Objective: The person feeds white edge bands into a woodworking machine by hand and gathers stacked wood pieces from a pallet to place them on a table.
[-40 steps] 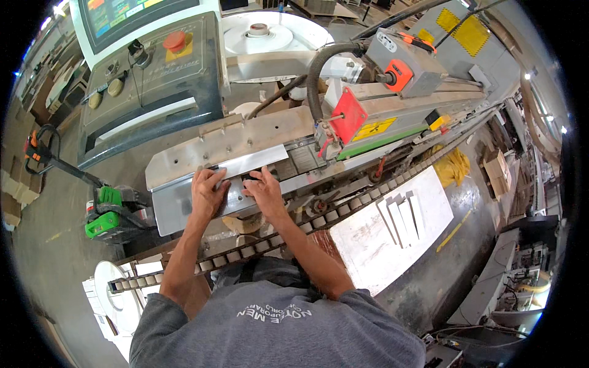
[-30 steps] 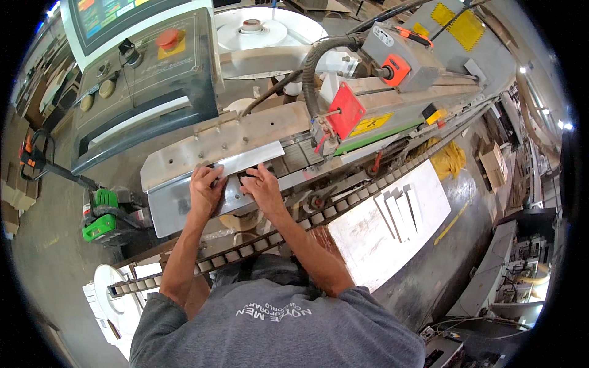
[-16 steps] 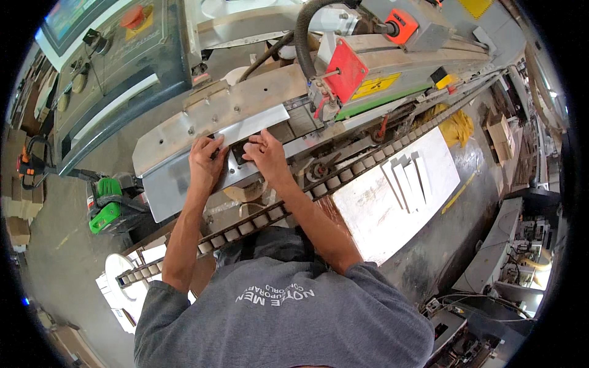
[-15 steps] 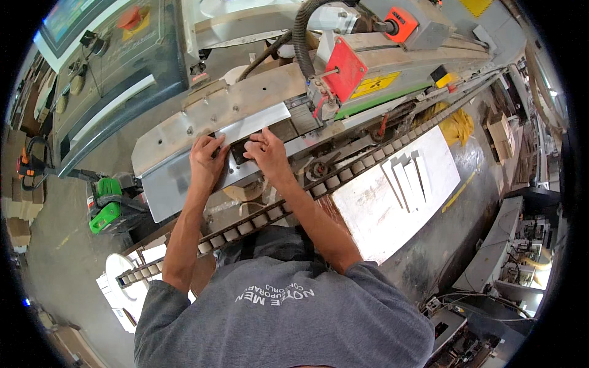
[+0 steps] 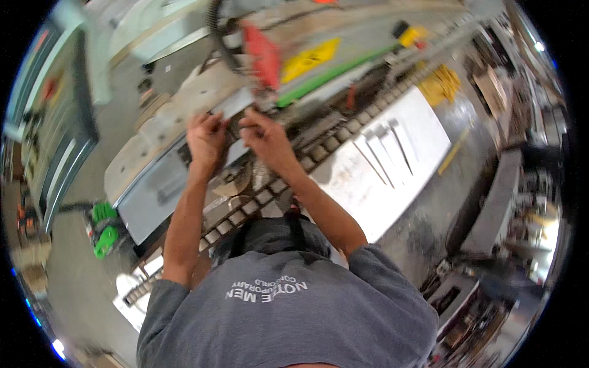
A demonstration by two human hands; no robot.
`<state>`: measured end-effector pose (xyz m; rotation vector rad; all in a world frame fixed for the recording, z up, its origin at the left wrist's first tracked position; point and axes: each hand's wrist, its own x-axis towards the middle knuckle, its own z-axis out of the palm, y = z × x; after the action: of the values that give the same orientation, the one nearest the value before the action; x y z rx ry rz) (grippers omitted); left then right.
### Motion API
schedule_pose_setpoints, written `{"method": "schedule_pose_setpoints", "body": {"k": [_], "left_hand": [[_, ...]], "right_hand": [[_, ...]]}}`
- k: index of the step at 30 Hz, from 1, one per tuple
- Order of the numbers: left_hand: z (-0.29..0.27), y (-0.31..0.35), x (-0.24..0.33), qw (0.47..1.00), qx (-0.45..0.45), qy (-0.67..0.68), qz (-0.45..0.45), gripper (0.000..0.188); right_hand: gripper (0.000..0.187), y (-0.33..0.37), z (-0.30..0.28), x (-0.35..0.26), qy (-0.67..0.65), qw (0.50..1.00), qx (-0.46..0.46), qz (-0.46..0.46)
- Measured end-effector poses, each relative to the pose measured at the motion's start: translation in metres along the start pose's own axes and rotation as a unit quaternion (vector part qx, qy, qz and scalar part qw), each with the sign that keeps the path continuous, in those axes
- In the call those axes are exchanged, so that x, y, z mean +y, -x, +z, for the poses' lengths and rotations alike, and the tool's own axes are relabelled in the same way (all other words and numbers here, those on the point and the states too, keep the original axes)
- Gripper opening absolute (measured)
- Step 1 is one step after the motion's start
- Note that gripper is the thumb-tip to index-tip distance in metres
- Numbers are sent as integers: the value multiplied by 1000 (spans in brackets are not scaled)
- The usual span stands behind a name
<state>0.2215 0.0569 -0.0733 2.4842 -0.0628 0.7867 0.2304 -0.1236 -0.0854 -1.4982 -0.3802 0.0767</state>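
Observation:
Both my hands are over the metal bed of a machine, close together with the fingers curled. My left hand [image 5: 207,138] is above the smooth metal plate [image 5: 153,199], its fingertips bent inward. My right hand [image 5: 264,136] has thumb and fingers drawn together, just below the red plate [image 5: 262,55] on the machine's carriage. Motion blurs the fingertips, and whatever they pinch cannot be made out. A dark gap in the bed lies between the hands.
A roller chain track [image 5: 319,152] runs diagonally beneath my forearms. To the right, a white board [image 5: 350,196] carries several narrow strips [image 5: 402,147]. A green-handled tool [image 5: 105,240] is at the left. Above the carriage curves a dark corrugated hose [image 5: 216,37]. A yellow cloth [image 5: 440,84] lies beyond the board.
The view has shifted so the machine sits further left. Both hands are now nearer the red plate, further right along the bed, with fingers still curled.

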Motion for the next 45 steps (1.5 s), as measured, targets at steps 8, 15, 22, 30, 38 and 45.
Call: {"method": "schedule_pose_setpoints", "body": {"k": [8,15,22,30,38,45], "left_hand": [[25,-39,22,998,-29,-19,51,23],[1,4,41,999,-46,25,-16,22],[-23,37,57,995,-54,12,-82,20],[-48,47,126,965,-141,204,-88,50],[-97,68,121,926,-207,287,-129,49],[-139,92,-11,976,-117,112,-146,40]], "right_hand": [[24,61,-180,-62,138,968,190,95],[52,81,-432,38,640,739,136,160],[38,87,-456,52,651,737,59,173],[40,88,-308,-107,182,952,237,69],[29,79,-33,-52,-358,926,16,118],[52,73,77,-30,-265,930,-119,224]]}}
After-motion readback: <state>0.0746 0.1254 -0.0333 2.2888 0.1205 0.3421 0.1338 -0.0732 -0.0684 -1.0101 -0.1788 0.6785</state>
